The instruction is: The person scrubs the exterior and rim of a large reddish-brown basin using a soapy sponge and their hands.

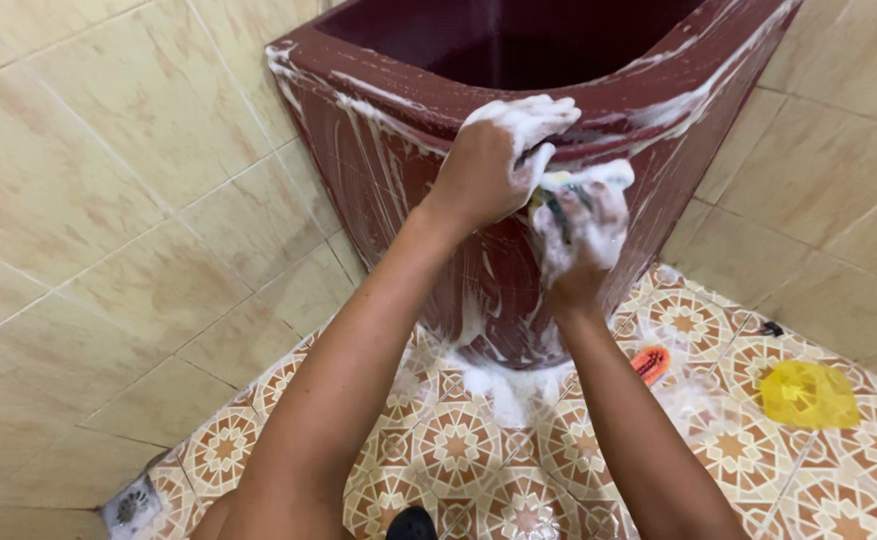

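Dark maroon tub [599, 110], square-cornered and tapering towards the base, standing in the corner of a tiled room, outer wall streaked with white soap foam. Left hand [484, 170] up at the rim of the tub, fingers curled over the edge and thick with lather — gripping or just pressing there, hard to tell under the foam. Right hand [581, 235] just beside and slightly below it, against the front wall of the tub, fingers closed round a scrubbing sponge [559, 195], yellow and green where it peeps out between the suds. Both hands close together, nearly touching, both forearms reaching up from the bottom edge of the view.

At the foot of the tub, a puddle of foam [504, 390] spread over the patterned floor tiles [459, 440], orange-and-white star design. To the right of the right forearm, a small orange object [651, 362] lying flat on the floor, well clear of the tub; farther right again, a crumpled yellow thing [809, 395] — cloth or plastic, not clear which. Round floor drain [131, 505] in the lower left corner, where the floor meets the cream wall tiles [109, 200]. Same cream tiles on the wall to the right of the tub
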